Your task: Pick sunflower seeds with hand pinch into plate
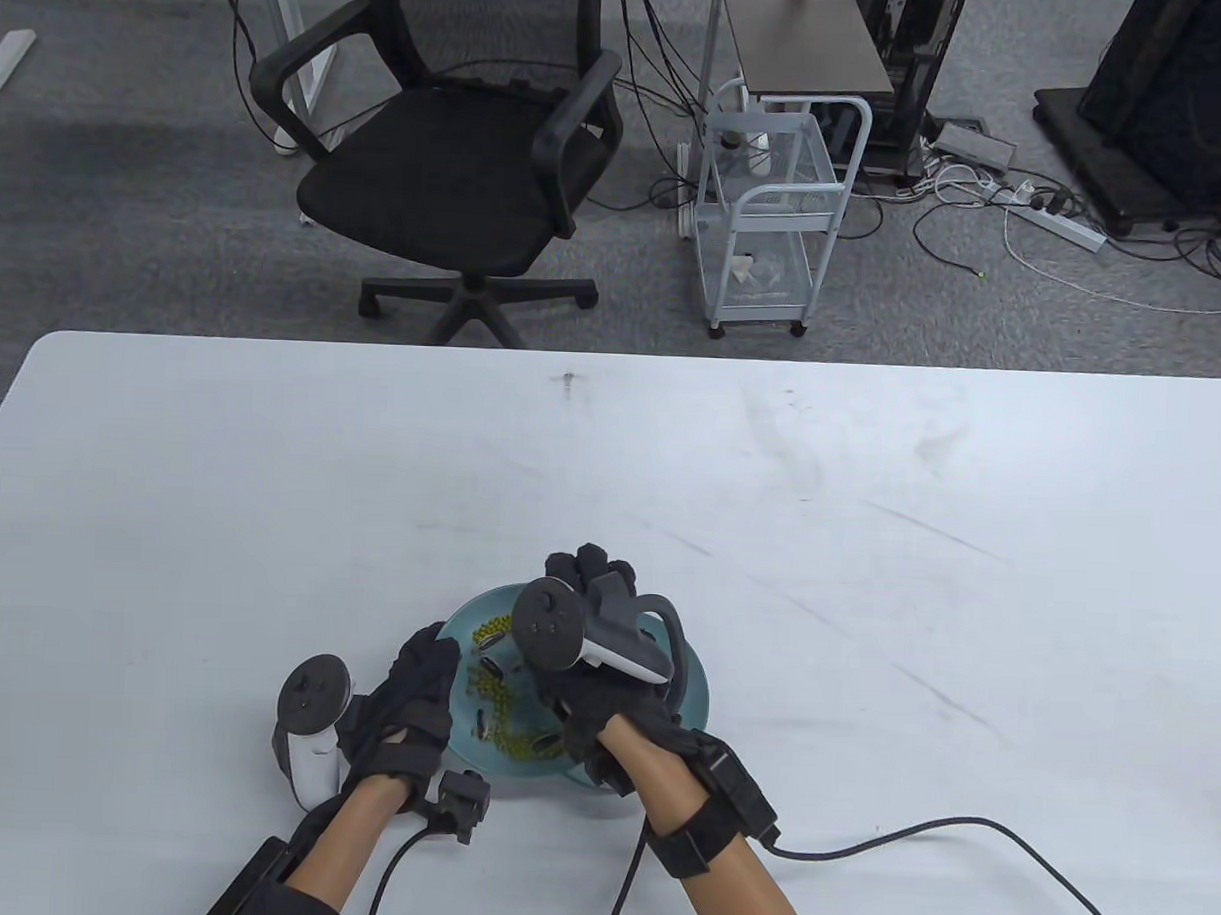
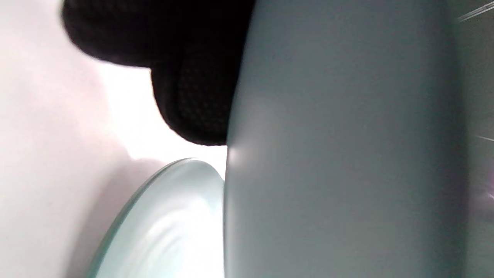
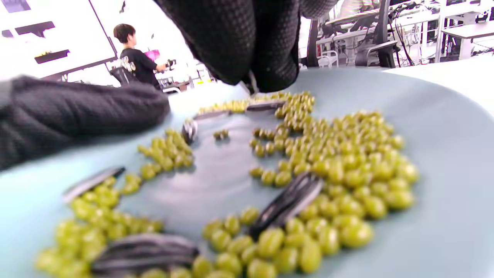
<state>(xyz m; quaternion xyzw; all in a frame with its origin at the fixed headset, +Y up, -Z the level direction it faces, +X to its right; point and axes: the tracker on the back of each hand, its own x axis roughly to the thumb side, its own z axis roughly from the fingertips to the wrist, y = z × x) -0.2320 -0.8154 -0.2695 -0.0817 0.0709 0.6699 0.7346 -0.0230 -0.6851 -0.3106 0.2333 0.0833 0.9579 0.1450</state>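
A plate (image 1: 697,696) sits on the surface (image 1: 868,547) near its front edge, a little left of centre. In the plate lie many small beans (image 3: 339,162) with sunflower seeds (image 3: 287,204) scattered among them. The left hand (image 1: 412,711) rests at the plate's left rim, its fingers (image 2: 193,100) against the outside wall. The right hand (image 1: 603,667) is over the plate, its fingertips (image 3: 247,50) just above the beans at the far side. Behind the surface, on the floor, an office chair (image 1: 461,162) stands to the left and a wheeled cart (image 1: 769,223) to its right. Cables (image 1: 1058,243) lie on the floor further right.
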